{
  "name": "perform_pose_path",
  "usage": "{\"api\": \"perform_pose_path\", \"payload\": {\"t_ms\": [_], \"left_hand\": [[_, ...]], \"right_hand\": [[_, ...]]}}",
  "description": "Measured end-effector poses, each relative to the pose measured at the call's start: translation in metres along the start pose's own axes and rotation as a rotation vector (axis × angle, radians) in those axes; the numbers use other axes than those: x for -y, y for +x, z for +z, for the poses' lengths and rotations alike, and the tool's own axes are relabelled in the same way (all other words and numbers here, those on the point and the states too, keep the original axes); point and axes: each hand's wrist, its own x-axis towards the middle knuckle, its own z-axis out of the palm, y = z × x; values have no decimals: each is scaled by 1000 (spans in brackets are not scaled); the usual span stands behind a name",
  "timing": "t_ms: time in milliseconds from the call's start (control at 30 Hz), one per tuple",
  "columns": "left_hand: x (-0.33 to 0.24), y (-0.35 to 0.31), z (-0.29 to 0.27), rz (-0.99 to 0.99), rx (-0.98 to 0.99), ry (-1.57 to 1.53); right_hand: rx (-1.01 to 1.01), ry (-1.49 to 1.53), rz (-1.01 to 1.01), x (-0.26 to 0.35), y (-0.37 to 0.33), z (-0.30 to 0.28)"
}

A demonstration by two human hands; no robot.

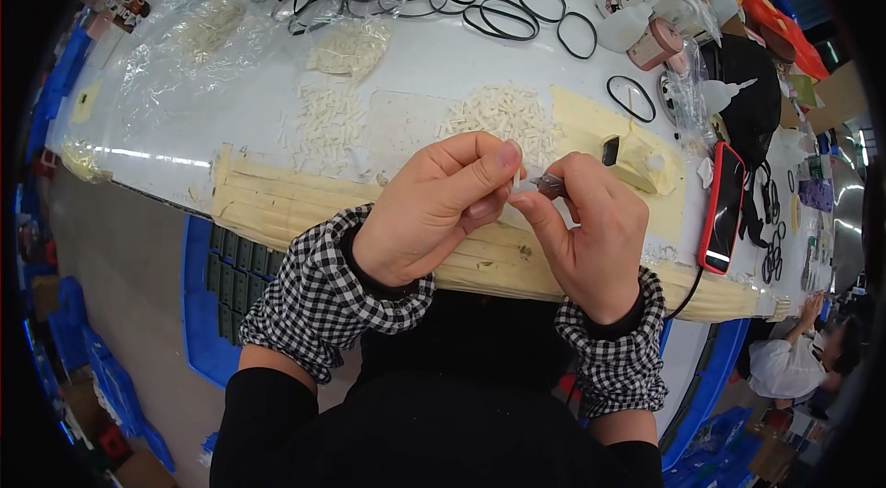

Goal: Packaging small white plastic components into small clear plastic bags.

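Above the padded table edge, my left hand is closed in a pinch on a small white piece, mostly hidden by the fingertips. Close beside it, my right hand is closed around a small grey metal tool with a pointed tip turned toward the white piece. Whether tip and piece touch, I cannot tell. Just beyond the hands lies a heap of short white pieces. Another scatter of them spreads to the left, below a clear bag of the same pieces.
Black rubber rings pile along the back. A yellow taped block sits right of the heap, near a red-cased phone with a cable. Cups and a pink tub crowd the far right. Blue crates stand below; a person sits at right.
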Motion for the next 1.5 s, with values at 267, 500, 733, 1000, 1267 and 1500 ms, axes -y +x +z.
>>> {"api": "perform_pose_path", "payload": {"t_ms": [267, 500, 733, 1000, 1267, 1500], "left_hand": [[0, -1, 1, 5, 25, -5], [1, -1, 1, 12, 16, -9], [2, -1, 1, 27, 33, -2], [2, -1, 0, 27, 36, -1], [-3, 5, 1, 136, -236, -193], [-4, 3, 0, 199, -256, -290]], "right_hand": [[51, -30, 17, 1, 1, -1], [31, -63, -10, -1, 0, 1], [37, -45, -12, -1, -1, 0], [47, -47, -24, -1, -1, -1], [-17, 78, 142, -10, 1, 2], [147, -41, 65, -10, -2, 18]]}}
